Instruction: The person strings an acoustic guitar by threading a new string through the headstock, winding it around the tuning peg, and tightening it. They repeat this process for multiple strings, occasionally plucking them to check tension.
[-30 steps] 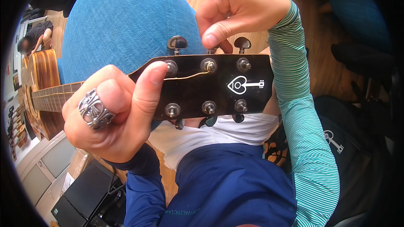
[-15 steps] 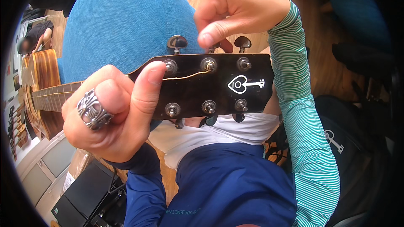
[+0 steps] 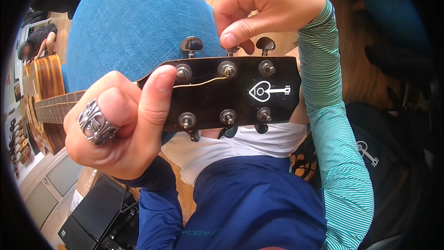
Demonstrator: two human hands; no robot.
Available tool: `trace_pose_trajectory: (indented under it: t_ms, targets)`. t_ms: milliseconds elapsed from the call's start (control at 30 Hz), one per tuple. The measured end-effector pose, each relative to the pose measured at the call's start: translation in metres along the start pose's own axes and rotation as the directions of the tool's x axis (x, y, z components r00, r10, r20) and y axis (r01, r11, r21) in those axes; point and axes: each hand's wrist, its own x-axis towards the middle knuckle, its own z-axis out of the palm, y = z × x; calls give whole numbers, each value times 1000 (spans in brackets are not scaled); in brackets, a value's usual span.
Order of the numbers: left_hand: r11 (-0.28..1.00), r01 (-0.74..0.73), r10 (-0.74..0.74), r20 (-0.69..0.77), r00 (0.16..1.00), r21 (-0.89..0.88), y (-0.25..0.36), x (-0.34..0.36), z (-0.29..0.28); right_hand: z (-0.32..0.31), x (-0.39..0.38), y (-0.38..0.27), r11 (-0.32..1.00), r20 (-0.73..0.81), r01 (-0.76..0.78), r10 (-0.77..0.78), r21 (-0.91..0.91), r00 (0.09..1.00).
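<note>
An acoustic guitar lies across in front of me, its black headstock [image 3: 210,102] at the middle and its striped wooden body [image 3: 52,71] at the far left. My left hand [image 3: 118,150], wearing a silver ring [image 3: 96,122], is closed round the neck [image 3: 53,106] beside the headstock, thumb on top. One golden string [image 3: 201,84] runs from under that thumb to the middle post [image 3: 227,69] of the far row; no other post shows a string. Thumb and fingers of my right hand [image 3: 273,9] pinch the tuning peg [image 3: 231,53] of that post, mostly covering it.
A round blue cushioned seat [image 3: 134,23] stands just beyond the headstock. A black bag [image 3: 384,176] lies at the right, and a black box-like case [image 3: 95,208] at the lower left. Another person [image 3: 44,41] is at the far left edge, before pale cabinets [image 3: 44,203].
My right hand has turned slightly at the wrist, and the middle tuning peg with it. The headstock and my left hand have shifted a little to the left.
</note>
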Motion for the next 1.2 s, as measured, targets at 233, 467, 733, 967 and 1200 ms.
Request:
trace_pose_trajectory:
  t_ms: [233,467,733,967,1200]
  targets:
    - [1000,-27,27,-8,1000,-6,-2,1,0,4,2,17,981,-81,149,-139,124,987]
    - [1000,6,-6,-45,999,8,1,-3,5,2,19,30,936,22,90,-103,341,994]
    - [1000,7,-7,-1,1000,20,3,1,4,-6,17,59,884,-24,425,-429,195,903]
    - [999,43,-43,6,999,29,5,0,1,-2,12,40,959,9,200,-206,200,978]
    - [999,35,-35,3,999,6,4,1,3,7,1,9,984,-105,177,-172,37,979]
